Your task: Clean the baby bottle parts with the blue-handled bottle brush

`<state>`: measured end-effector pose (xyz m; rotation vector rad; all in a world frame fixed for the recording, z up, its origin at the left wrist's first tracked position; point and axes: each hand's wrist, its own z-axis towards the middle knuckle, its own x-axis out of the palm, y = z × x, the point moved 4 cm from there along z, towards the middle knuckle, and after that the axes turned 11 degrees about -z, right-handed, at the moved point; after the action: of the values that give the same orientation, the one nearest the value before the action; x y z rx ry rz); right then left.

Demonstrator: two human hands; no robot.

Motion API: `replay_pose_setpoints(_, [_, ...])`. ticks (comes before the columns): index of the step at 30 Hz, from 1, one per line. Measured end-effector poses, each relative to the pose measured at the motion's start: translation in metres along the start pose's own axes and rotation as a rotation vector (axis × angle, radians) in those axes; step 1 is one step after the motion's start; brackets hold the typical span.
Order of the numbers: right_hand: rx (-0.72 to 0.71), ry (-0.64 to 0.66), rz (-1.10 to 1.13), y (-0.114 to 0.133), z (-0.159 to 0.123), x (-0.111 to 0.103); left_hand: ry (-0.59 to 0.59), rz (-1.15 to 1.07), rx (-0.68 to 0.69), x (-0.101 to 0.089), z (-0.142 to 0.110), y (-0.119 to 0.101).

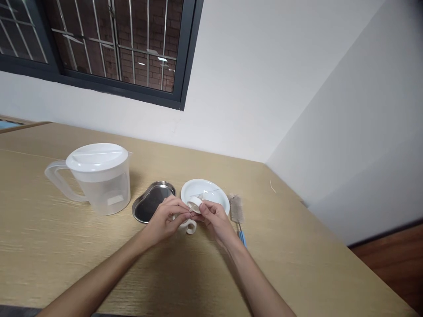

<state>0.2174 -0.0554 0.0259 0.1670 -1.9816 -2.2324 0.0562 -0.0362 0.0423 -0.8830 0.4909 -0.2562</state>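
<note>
Bare forearms (102,268), cut off by the lower edge, converge over the bench (297,246). Right hand (214,217): thumb and fingers pinch a small round white cap (195,203), raised before the white dish (191,186). Left hand (170,215): fingertips drawn close at the cap's left edge; whether they grip it or a small pale piece there cannot be told. Below, a curled white handle (191,227) shows; whatever bears it is largely hidden by the hands. These also cover the dish's near side and part of the steel kidney tray (145,204). Right: blue-handled bristle brush (236,209), blurred. Left: lidded translucent pitcher (105,189), its contents indistinct. Behind: barred window (132,48), cropped above.
</note>
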Motion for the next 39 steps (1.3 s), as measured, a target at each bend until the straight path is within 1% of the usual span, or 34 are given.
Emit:
replay_pose_setpoints(7, [0.063, 0.018, 0.138, -0.002, 0.001, -0.006, 0.005, 0.01, 0.001, 0.001, -0.002, 0.002])
replay_pose_setpoints(15, [0.103, -0.014, 0.162, -0.001, 0.002, -0.007, 0.007, 0.027, 0.004, 0.001, -0.003, 0.004])
replay_pose_setpoints(26, [0.095, -0.028, 0.208, -0.002, 0.003, -0.008, 0.014, 0.037, 0.013, 0.0, -0.002, 0.002])
replay_pose_setpoints(30, [0.091, -0.121, 0.237, 0.0, 0.005, -0.017, -0.017, 0.036, 0.007, -0.002, -0.002, 0.001])
replay_pose_setpoints(35, [-0.026, -0.344, 0.267, 0.012, 0.004, -0.047, -0.149, -0.089, 0.015, -0.011, -0.001, 0.003])
replay_pose_setpoints(39, [-0.087, -0.487, 0.3, 0.019, 0.003, -0.069, -0.225, -0.217, 0.006, -0.022, 0.0, 0.004])
